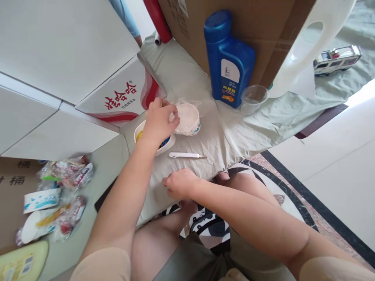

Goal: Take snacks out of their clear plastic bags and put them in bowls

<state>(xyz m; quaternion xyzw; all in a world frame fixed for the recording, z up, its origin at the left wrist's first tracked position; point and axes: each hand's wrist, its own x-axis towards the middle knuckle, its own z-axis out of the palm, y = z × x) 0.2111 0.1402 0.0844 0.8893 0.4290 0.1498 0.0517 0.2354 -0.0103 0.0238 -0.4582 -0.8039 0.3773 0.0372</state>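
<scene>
My left hand [160, 121] reaches over a white oval tub [167, 147] that has yellow and blue pieces in it. Its fingers are pinched at the left rim of a stack of paper bowls [189, 121], on the clear plastic wrapper around them. The bowls are white with a blue print and stand mouth up. Lower down, my right hand [182, 183] rests on the cloth with fingers curled in; nothing shows in them. Between my hands lies a slim white utility knife [187, 155], its tip pointing right.
Behind the bowls stand a blue oil bottle [230, 62], a clear plastic cup [254, 99] and a cardboard box [263, 35]. A white jug [295, 78] and toy van [336, 60] are at right. A white-red carton [123, 91] borders the left; wrapped snacks [68, 171] lie beyond. Another person's sleeve [124, 15] shows above.
</scene>
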